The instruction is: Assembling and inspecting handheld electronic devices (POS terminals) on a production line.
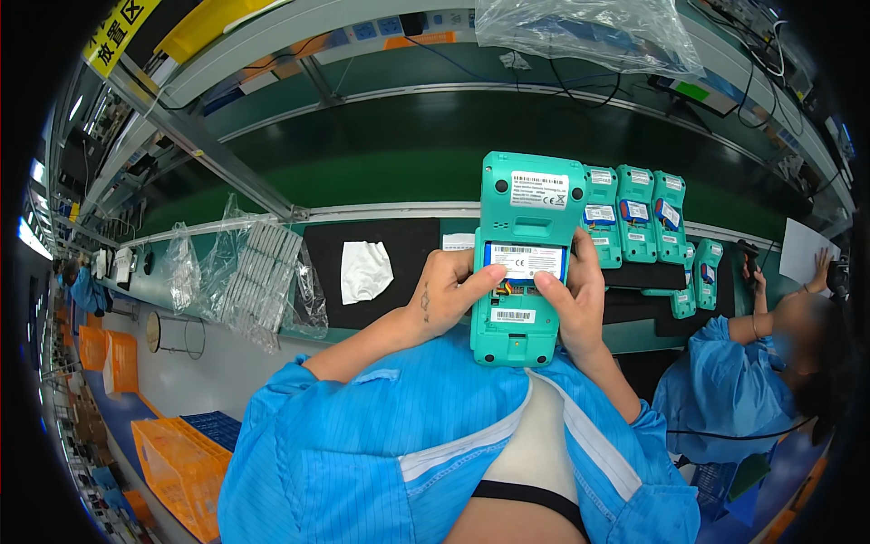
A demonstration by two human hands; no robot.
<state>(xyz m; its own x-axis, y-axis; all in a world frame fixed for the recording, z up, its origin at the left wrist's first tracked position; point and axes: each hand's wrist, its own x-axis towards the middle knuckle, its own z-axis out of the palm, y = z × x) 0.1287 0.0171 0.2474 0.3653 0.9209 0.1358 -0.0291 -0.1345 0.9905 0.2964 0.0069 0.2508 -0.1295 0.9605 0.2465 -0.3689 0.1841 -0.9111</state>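
Note:
Between my two hands is a green handheld device (515,337), its back facing up and its battery bay uncovered. A battery pack (526,254) with a white label and blue edges lies in the bay, and coloured wires show just below it. My left hand (446,292) is closed round the device's left side, its thumb pressing on the battery. On the opposite side my right hand (580,299) grips the device, with that thumb at the battery's lower edge. The fingers under the device are hidden.
Several similar green devices (637,213) lie to the right on a black mat. Left on the bench are a crumpled white cloth (364,272) and plastic-bagged grey strips (258,272). A co-worker in blue (725,390) sits at the right. Orange crates (177,471) stand at lower left.

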